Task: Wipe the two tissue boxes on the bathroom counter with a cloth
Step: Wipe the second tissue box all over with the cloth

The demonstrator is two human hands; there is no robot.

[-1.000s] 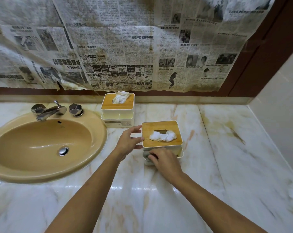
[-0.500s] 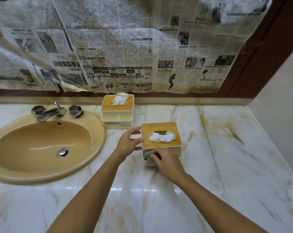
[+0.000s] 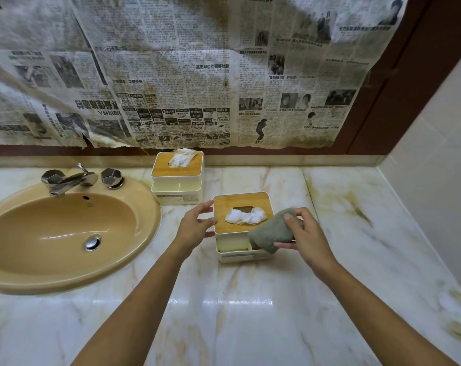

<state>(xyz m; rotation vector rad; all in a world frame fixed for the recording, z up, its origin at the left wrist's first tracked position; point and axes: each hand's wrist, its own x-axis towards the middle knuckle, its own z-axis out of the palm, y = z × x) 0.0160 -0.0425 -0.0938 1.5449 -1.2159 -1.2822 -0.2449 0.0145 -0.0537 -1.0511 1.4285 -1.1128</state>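
- The job looks about partway through. The work is at the near box [image 3: 240, 199], and I think the far box [image 3: 176, 180] is yet to be wiped.
- I cannot tell from looking how clean either box is.
- Both boxes sit on the desk [image 3: 250, 313]. The far box is at the back by the wall, just beside the sink [image 3: 65, 233]. The near box is in front of it and a bit to the right, apart from it.
- The right hand [image 3: 307, 233] has its grip closed on the cloth [image 3: 273, 232]. The thumb and fingers pinch the folded cloth by its right end.
- The cloth sticks out to the left of that grip. It hangs over the front right corner of the near box, by the low tray part. I cannot tell if it touches the box.
- The left hand [image 3: 195, 225] has its grip on the left side of the near box, fingers by the lid edge and thumb lower down. I think it keeps the box from sliding.
- A tissue [image 3: 245, 216] lies on the wood lid, so the lid wipe must go around it.
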